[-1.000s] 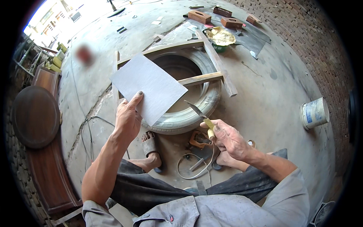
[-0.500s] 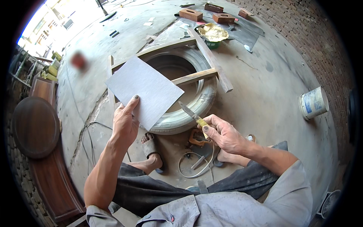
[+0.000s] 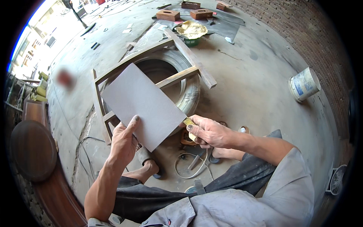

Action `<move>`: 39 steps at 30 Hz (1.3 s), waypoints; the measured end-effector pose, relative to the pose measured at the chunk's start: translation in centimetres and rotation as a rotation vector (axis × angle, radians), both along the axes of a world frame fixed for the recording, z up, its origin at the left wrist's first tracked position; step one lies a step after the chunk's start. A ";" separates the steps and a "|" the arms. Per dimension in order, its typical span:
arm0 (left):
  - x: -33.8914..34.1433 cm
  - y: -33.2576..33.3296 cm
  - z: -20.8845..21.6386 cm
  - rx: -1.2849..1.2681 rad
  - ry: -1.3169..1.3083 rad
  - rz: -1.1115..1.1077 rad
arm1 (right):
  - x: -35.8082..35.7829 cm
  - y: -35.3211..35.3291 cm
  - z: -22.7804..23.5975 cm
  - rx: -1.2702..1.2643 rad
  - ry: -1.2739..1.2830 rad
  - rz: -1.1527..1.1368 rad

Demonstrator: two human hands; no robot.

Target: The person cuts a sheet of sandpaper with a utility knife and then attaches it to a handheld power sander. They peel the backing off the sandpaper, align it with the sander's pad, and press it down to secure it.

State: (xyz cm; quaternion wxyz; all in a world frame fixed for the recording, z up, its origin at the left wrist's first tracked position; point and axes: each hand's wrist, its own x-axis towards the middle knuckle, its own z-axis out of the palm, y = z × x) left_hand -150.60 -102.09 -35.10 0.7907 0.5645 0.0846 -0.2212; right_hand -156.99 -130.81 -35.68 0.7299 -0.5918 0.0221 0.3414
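Left hand: thumb on top, fingers under, pinching grey sheet at its lower-left edge. Right hand: fingers curled around knife by yellow handle, at sheet's right corner; blade hidden behind sheet. Sheet held up in front of wooden frame; frame lies on tyre, tyre on floor. Bucket near floor's right edge, by brick wall.

Floor looks like grey concrete, kinda cracked. Got a tyre, white bucket and dark mat right on it.
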 end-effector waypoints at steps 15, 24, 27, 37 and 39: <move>-2.8 1.3 -0.2 -0.118 0.195 -0.158 | -1.9 0.5 1.5 0.004 -0.216 -0.089; -4.2 0.1 1.8 -0.129 0.222 -0.311 | -2.2 -0.3 1.4 -0.057 -0.264 -0.076; -4.0 -0.1 1.1 -0.045 0.175 -0.263 | -2.4 -0.4 1.1 -0.147 -0.289 -0.015; -3.8 0.3 0.7 0.017 0.101 -0.340 | -2.6 -0.9 2.2 -0.330 -0.311 0.086; -3.9 0.7 0.7 0.018 0.113 -0.349 | -2.8 -1.0 2.2 -0.346 -0.359 0.106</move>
